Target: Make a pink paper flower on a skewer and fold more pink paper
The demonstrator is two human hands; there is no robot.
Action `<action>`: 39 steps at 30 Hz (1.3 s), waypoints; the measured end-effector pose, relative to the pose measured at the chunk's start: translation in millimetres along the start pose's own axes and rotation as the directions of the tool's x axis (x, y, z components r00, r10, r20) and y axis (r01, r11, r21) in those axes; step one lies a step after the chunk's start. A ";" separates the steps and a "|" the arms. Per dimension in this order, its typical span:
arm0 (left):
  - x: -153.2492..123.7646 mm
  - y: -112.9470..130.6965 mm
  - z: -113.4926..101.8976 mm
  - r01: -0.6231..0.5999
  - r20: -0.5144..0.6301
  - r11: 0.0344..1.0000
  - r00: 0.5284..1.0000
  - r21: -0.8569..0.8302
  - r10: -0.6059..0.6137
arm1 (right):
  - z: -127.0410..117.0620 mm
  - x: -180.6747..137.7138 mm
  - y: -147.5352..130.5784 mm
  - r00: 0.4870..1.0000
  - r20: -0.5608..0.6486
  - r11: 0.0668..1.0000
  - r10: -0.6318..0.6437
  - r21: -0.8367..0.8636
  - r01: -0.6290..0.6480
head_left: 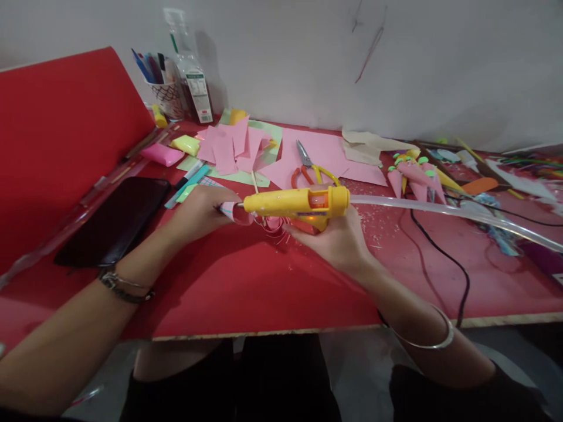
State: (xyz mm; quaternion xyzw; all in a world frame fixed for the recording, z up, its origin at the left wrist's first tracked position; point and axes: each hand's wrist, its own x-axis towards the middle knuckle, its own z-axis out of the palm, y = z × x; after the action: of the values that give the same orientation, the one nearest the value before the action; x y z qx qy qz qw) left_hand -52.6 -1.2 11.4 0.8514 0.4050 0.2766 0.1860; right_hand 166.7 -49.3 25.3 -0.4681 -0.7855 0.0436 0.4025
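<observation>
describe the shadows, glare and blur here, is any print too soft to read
In the head view, the bottle has a soft shadow beside it on the wall; in the head view, the red table looks paler towards the right, and an orange glow shows on the yellow glue gun; in the head view, softness leaves the bottle's small label print unreadable.

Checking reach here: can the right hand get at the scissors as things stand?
Probably not: the right hand is occupied, gripping the yellow glue gun. The scissors lie just beyond it, blades uncovered.
</observation>
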 end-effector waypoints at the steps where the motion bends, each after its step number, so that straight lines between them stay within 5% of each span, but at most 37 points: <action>1: 0.9 0.5 0.1 -0.039 0.000 0.999 0.999 0.008 0.039 | -0.1 0.2 -0.7 1.000 0.005 1.000 0.002 -0.005 -0.002; 9: 4.1 1.4 0.4 -0.157 -0.033 0.986 0.987 0.064 0.159 | -0.3 1.5 -1.9 1.000 0.009 0.998 0.025 0.049 -0.025; 28: 1.1 4.4 2.7 0.070 -0.074 0.902 0.996 0.426 -0.042 | -0.8 4.2 -2.1 0.976 0.131 0.976 0.173 0.113 -0.188; 39: 0.1 1.6 3.5 0.023 -0.145 0.924 0.989 0.382 0.035 | -3.5 3.9 -1.2 0.957 0.202 0.972 0.207 0.067 -0.225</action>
State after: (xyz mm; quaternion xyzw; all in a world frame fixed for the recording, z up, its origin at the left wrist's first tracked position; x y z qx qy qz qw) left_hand -49.5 -2.4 9.6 0.8495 0.4613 0.2558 -0.0155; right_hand 167.3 -48.0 30.5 -0.5263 -0.7623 0.1675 0.3373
